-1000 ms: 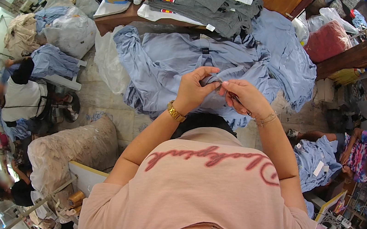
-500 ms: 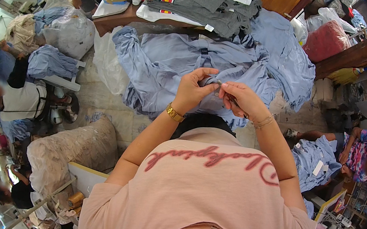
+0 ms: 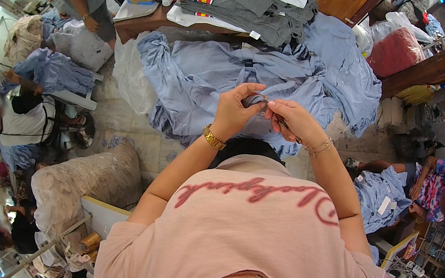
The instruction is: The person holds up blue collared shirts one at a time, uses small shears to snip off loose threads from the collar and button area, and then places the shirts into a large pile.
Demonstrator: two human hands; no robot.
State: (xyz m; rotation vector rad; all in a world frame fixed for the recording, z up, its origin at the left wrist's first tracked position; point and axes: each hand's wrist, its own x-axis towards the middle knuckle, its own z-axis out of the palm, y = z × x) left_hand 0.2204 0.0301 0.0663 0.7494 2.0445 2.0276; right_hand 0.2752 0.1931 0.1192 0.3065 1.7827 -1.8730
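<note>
While both hands pinch light-blue shirt point(image 3: 208, 75) fabric, left hand point(image 3: 235, 112) & right hand point(image 3: 291, 120) fingers clenched on it: inspection/trimming step, approx.; next needs steady grip.

Little free room is left around the left hand point(image 3: 236, 110) and right hand point(image 3: 291, 120), which are held close together over the light blue garment point(image 3: 202, 77). Beyond them, the far side is closed off by a stack of folded clothes point(image 3: 251, 2) on a wooden table point(image 3: 148, 19). To the right, passage is blocked by a heap of blue fabric point(image 3: 344, 70). To the left, an open strip of floor point(image 3: 123, 126) is seen, bounded nearer by a large stuffed sack point(image 3: 87, 183).
</note>
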